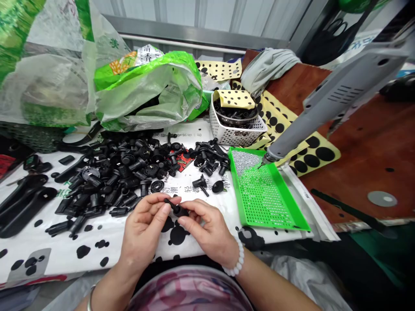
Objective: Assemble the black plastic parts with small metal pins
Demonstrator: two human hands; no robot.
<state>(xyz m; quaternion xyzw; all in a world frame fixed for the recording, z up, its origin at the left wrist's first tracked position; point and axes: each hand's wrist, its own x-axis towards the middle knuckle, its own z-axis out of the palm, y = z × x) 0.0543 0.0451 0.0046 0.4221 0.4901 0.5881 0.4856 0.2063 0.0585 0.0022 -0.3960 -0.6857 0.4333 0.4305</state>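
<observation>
Just above the front of the table, my left hand (142, 233) pinches the thin stem of a small black plastic part (177, 209). The fingertips of my right hand (212, 231) close on its wider, rounded end. Fingers partly hide where the stem meets that end, so I cannot tell whether it is one piece or two. Beyond my hands lie a stemmed black plastic piece (200, 183), a round black cap (218, 186) and a ridged black disc (157, 186). A large heap of black plastic parts (123, 166) spreads to the left.
On the right, a green perforated tray (239, 207) holds small silvery screws (248, 160). A grey electric screwdriver (304, 116) hangs with its tip over it. Behind stand a white basket (233, 134) and green-white plastic bags (152, 97). Black handle-like parts (27, 207) lie far left.
</observation>
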